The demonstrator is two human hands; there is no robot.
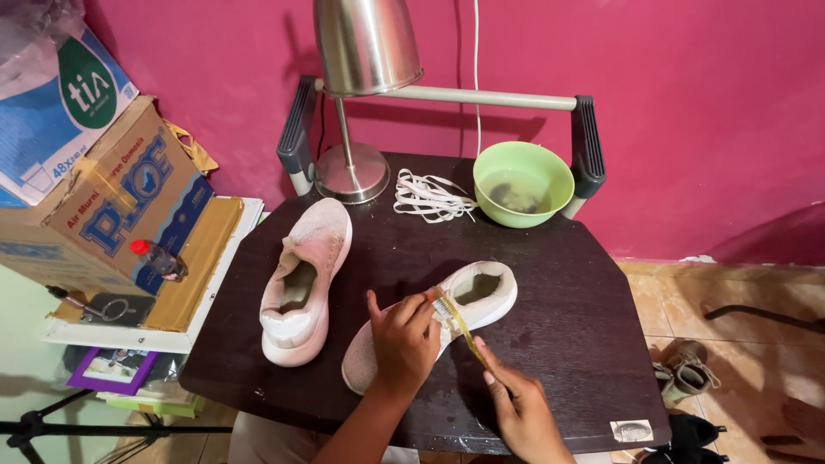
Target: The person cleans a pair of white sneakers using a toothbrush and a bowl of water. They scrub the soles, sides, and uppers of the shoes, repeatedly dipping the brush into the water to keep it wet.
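A dark wooden bench [567, 309] stands against a deep pink wall [687, 103], with tiled floor to its right.

On the bench, the left hand [402, 342] lies over the middle of a white shoe [481, 296], its fingers [412, 311] curled down on the upper and pressing it in place. The right hand [520, 411] has its fingers [488, 361] pinched shut on the handle of a yellow toothbrush [455, 320], whose bristled head rests against the shoe just beside the opening.

The shoe lies near the front middle of the bench, sole down, its long axis running on a diagonal: heel toward the far right, toe toward the near left, the toe partly hidden under the left hand. It is a laceless knit slip-on, off-white with a pale sole and a dark inside. The brush slants the other way, head up-left, handle down-right.

Left of it, apart, lies a second shoe [305, 279], pinkish and grubby, toe pointing away. Behind are loose white laces [430, 198], a green bowl [522, 183] of murky water and a metal lamp [361, 94]. Cardboard boxes [112, 198] stand at the left.
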